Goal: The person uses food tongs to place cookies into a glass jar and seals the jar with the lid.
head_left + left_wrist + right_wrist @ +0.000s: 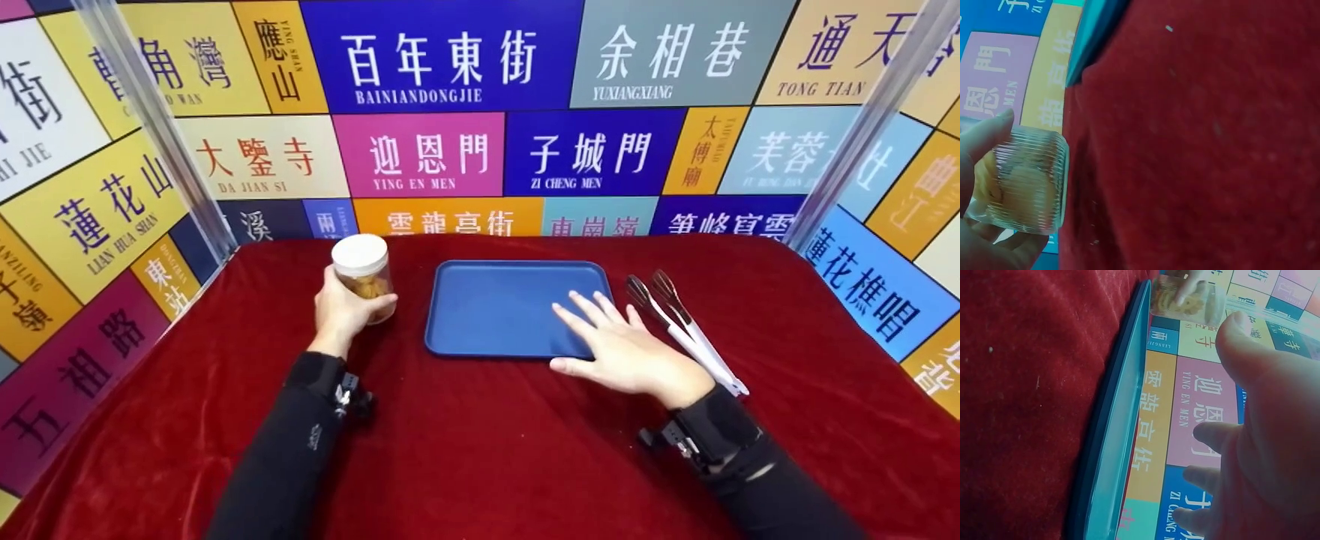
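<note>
My left hand (341,311) grips a clear jar (373,289) with a white lid (360,253), left of the blue tray. Yellowish pieces of food show through its ribbed wall (1027,180) in the left wrist view; what kind they are, I cannot tell. The blue tray (510,307) lies flat at the middle of the table. Over the tray's right front corner, my right hand (626,349) is spread with straight fingers and holds nothing. Just beyond that hand, to the right, lie tongs (694,337) with white handles and brown tips, their tips apart.
A dark red cloth (480,442) covers the table. Behind it stands a wall of coloured panels (442,60) with Chinese lettering. Clear upright posts (161,142) stand at the table's back corners.
</note>
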{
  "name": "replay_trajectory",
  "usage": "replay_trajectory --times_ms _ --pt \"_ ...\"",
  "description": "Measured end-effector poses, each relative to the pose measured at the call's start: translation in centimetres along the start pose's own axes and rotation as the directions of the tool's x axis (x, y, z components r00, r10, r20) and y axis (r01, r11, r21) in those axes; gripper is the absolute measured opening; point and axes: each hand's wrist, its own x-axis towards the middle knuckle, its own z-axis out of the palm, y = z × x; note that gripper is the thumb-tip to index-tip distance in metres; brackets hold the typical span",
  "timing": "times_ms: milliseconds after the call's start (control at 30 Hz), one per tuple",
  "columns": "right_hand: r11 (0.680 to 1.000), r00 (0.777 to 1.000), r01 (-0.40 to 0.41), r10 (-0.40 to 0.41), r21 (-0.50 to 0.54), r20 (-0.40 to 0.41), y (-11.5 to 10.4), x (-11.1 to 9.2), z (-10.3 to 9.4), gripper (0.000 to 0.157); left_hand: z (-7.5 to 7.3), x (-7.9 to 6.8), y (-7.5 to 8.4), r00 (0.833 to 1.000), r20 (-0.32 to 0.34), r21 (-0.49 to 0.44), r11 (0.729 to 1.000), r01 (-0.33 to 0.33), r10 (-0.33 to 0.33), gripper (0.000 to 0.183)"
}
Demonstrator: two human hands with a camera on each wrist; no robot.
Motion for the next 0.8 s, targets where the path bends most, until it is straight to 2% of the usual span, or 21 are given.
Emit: replay_trajectory --times_ms 133,300,467,533,633,733,800 --pt "1.000 1.000 0.005 -0.005 -0.015 0.000 -0.2 0.1 -0.2 0.090 0.1 0.0 -0.6 1.000 -0.011 -0.008 1.000 0.029 -0.030 0.103" --pt "1.000 1.000 0.001 -0.001 -0.015 0.000 -0.2 0.0 -0.4 0.089 0.4 -0.1 -0.8 0.999 -0.017 -0.043 0.999 0.032 -0.033 0.106" --pt "1.000 1.000 -0.008 0.008 -0.020 -0.013 -0.1 0.1 -0.4 0.088 0.3 -0.3 -0.7 1.000 -0.018 -0.115 0.993 0.008 -0.010 0.125" --pt "1.000 1.000 -0.012 0.011 -0.019 -0.020 -0.1 0.1 -0.3 0.088 0.0 -0.3 -0.5 0.999 -0.024 -0.084 0.996 -0.035 0.033 0.130" --pt "1.000 0.999 -0.027 0.026 -0.013 -0.024 0.0 0.2 -0.4 0.088 -0.9 -0.4 0.2 0.992 -0.027 0.044 0.992 -0.120 0.121 0.126" --pt "0.999 0.999 -0.035 0.035 -0.009 -0.021 0.1 0.2 -0.4 0.088 -2.0 -0.6 1.2 0.970 -0.035 0.178 0.957 -0.231 0.241 0.114" --pt "0.999 0.999 -0.038 0.038 -0.009 -0.017 0.2 0.1 -0.4 0.088 -2.7 -0.8 1.9 0.944 -0.027 0.233 0.920 -0.315 0.330 0.107"
